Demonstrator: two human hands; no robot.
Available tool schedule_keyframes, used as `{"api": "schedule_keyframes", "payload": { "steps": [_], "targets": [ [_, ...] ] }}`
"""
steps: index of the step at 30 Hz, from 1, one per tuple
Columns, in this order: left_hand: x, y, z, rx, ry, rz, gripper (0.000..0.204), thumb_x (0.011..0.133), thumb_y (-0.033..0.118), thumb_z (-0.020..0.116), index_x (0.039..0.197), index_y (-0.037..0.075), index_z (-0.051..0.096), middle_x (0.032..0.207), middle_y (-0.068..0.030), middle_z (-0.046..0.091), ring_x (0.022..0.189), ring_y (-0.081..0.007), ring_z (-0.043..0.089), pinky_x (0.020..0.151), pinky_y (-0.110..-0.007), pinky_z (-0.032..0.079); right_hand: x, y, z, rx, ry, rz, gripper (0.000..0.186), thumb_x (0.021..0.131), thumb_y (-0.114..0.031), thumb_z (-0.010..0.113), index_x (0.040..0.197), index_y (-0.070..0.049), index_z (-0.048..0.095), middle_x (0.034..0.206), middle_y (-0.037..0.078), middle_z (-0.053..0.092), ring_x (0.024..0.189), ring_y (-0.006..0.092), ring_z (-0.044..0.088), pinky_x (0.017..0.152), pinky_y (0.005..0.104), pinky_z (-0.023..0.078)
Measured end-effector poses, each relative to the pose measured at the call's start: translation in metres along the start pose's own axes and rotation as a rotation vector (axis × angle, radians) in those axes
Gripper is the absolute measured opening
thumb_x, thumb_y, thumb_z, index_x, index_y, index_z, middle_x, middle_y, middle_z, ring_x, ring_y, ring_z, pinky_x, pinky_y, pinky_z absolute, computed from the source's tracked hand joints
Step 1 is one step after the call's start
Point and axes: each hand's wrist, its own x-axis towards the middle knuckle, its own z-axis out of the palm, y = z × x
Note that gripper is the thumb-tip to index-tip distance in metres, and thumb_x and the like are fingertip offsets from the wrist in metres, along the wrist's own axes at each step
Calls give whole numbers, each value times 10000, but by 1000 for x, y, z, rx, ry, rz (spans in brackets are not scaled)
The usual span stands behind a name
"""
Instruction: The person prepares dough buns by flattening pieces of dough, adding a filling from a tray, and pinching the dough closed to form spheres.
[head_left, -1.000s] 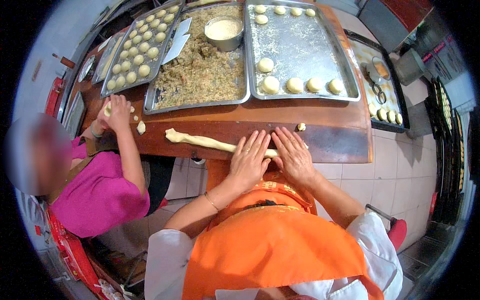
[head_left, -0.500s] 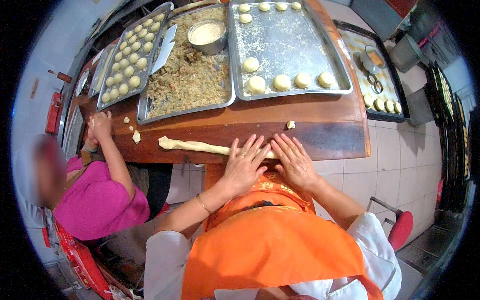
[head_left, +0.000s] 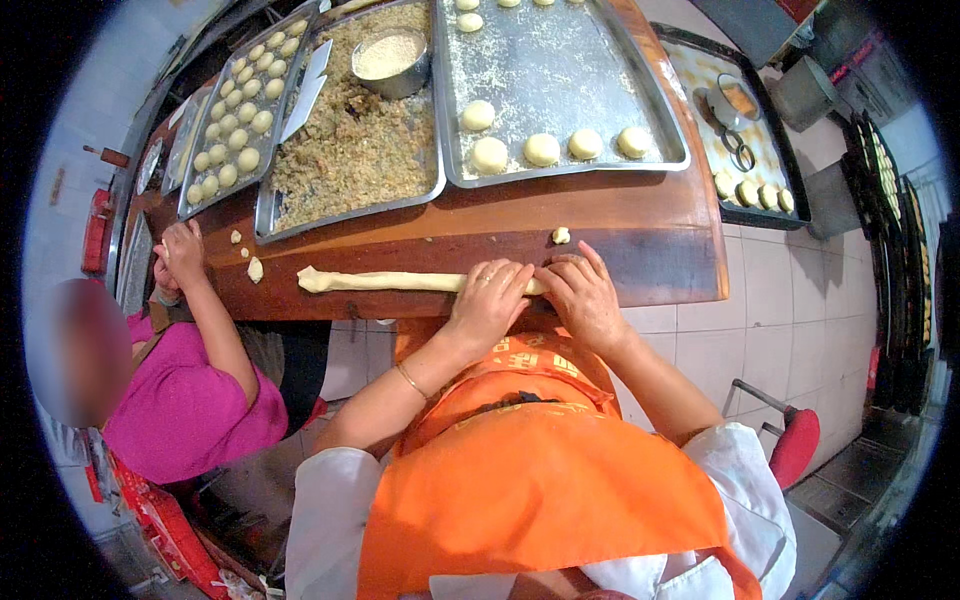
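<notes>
A long pale dough rope (head_left: 385, 282) lies along the near edge of the wooden table. My left hand (head_left: 490, 303) has its fingers curled over the rope near its right end. Close beside it, my right hand (head_left: 582, 292) is closed at the rope's right tip, thumb and fingers bent inward and one finger sticking up. The very tip is partly hidden between the two hands. Just beyond my right hand sits a small dough scrap (head_left: 560, 236). Farther left lie more dough scraps (head_left: 255, 270).
A metal tray with several round dough pieces (head_left: 542, 150) stands ahead. Beside it, a tray of crumbly filling (head_left: 350, 160) carries a metal bowl (head_left: 390, 62). Dough balls fill another tray (head_left: 235, 120). At the left, a co-worker's hands (head_left: 180, 255) are together. A dark baking tray (head_left: 765, 212) is at right.
My flat, spread fingers have curled around the rope's right end. The view has shifted, so the table and trays appear slightly farther left and higher.
</notes>
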Motion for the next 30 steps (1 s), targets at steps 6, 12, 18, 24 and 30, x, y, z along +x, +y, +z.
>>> {"api": "schedule_keyframes", "payload": {
  "steps": [6,12,18,24,30],
  "targets": [
    [26,-4,6,44,-34,-97,366,756,40,714,1098,17,587,1062,-154,594,1031,-350,574,913,-462,459,22,-4,-22,347,26,116,274,862,-176,667,1106,-57,630,1087,166,592,1019,383,611,855,493,520],
    [34,-6,1,28,-111,-86,94,824,26,590,889,21,522,933,-173,574,905,-366,594,803,-474,454,50,2,-31,287,-380,223,294,903,-232,635,1059,12,587,985,244,670,922,442,660,800,528,533],
    [36,3,-5,44,-68,-74,52,827,7,559,871,18,534,861,-156,567,843,-355,599,786,-457,451,48,7,-27,258,-371,169,284,912,-218,610,1028,39,574,943,262,687,898,449,675,782,523,546],
    [43,6,-3,119,-173,-98,41,834,22,548,842,23,588,857,-149,602,847,-332,624,800,-441,453,53,-2,-44,186,-449,204,221,905,-159,565,987,41,610,955,264,695,892,418,700,782,494,568],
    [47,4,17,270,-151,-77,66,843,70,560,859,36,615,892,-133,610,883,-289,625,839,-432,428,53,0,-42,111,-441,220,199,894,-157,552,922,-1,671,952,245,711,898,404,707,766,480,568]
  ]
}}
